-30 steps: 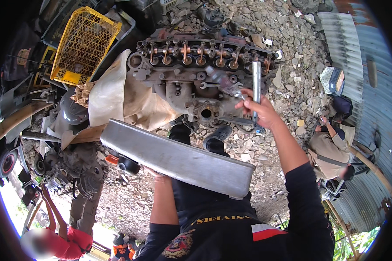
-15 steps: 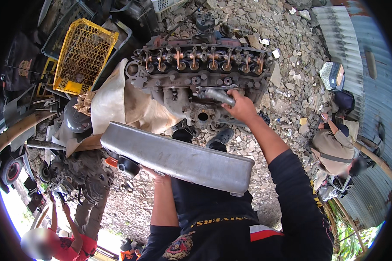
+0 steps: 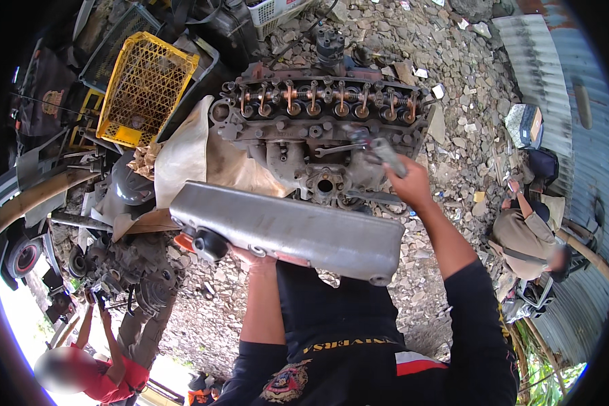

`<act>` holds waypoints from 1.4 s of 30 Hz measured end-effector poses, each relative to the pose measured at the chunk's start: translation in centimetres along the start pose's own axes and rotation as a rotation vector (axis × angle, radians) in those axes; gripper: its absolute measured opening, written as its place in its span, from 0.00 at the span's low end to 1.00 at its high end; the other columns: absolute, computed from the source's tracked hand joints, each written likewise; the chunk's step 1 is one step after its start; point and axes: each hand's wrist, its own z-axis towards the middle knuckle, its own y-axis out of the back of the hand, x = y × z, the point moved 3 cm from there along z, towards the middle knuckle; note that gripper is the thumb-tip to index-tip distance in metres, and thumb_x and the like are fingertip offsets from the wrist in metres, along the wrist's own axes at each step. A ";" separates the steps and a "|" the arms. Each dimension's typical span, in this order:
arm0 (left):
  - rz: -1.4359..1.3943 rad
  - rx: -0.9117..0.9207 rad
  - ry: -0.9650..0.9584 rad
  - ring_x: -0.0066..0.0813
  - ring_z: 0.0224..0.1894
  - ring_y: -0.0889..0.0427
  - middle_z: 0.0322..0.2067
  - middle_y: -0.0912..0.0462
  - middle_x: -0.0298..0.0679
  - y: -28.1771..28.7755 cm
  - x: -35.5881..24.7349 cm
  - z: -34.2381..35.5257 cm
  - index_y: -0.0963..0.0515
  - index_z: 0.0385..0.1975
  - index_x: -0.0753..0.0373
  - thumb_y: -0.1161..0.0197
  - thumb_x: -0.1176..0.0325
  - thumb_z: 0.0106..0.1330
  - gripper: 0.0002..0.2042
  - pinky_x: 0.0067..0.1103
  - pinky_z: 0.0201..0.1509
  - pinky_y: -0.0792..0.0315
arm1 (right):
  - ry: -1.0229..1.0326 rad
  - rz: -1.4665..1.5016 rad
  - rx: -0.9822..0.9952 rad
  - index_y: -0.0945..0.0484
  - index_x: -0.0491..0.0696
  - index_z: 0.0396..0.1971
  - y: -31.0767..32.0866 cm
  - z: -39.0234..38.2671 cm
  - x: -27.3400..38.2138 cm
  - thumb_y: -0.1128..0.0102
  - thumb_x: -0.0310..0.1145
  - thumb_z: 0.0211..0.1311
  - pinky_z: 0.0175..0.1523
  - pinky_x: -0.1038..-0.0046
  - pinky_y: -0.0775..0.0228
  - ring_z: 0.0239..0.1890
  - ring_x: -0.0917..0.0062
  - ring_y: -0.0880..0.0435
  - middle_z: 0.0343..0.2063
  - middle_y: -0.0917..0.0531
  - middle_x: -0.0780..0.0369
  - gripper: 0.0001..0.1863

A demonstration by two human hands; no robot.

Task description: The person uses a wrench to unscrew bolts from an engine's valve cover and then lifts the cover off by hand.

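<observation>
My left hand holds a long grey metal valve cover from beneath, its fingers mostly hidden under it. The cover is tilted in front of my body, with a black round cap at its left end. My right hand is closed around a short grey hand tool, whose far end is blurred, so its kind cannot be made out. Below both lies the engine, its rocker arms and springs exposed. An open-ended wrench rests on the engine's near side, left of the grey tool.
Stony ground surrounds the engine. A yellow crate stands at far left beside a pale sheet. A person in red is at lower left, another in tan at right. Corrugated metal sheets line the right side.
My right hand and its tool have shifted right, away from the engine's middle, uncovering more of the wrench. The valve cover now sits slightly higher and more level in view.
</observation>
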 end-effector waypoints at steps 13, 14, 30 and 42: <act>-0.070 -0.207 0.094 0.44 0.59 0.26 0.57 0.24 0.42 -7.6 3.9 1.9 0.29 0.60 0.58 0.59 0.32 0.62 0.38 0.45 0.63 0.32 | -0.460 0.378 -0.367 0.26 0.46 0.25 11.7 -14.0 -5.9 0.40 0.36 0.66 0.23 0.81 0.48 0.18 0.90 0.38 0.15 0.32 0.73 0.12; -0.077 -0.233 0.116 0.44 0.59 0.26 0.55 0.24 0.42 -8.9 4.2 1.8 0.29 0.59 0.58 0.59 0.32 0.61 0.38 0.45 0.63 0.31 | -0.499 0.421 -0.385 0.27 0.46 0.25 11.6 -14.9 -6.0 0.41 0.35 0.66 0.22 0.81 0.49 0.17 0.91 0.38 0.15 0.33 0.74 0.12; -0.048 -0.535 0.193 0.45 0.68 0.38 0.65 0.35 0.39 -13.0 8.4 7.4 0.35 0.63 0.55 0.68 0.50 0.71 0.27 0.47 0.72 0.50 | -0.606 0.765 -0.476 0.33 0.50 0.29 11.0 -17.6 -7.4 0.40 0.32 0.65 0.21 0.84 0.49 0.16 0.91 0.41 0.17 0.36 0.74 0.10; 0.104 -0.531 0.248 0.43 0.62 0.31 0.62 0.31 0.41 -9.9 8.3 9.9 0.32 0.61 0.59 0.66 0.60 0.71 0.23 0.44 0.67 0.37 | -0.602 0.855 -0.560 0.32 0.49 0.27 11.9 -17.8 -7.3 0.40 0.32 0.64 0.22 0.82 0.47 0.17 0.89 0.39 0.17 0.35 0.72 0.10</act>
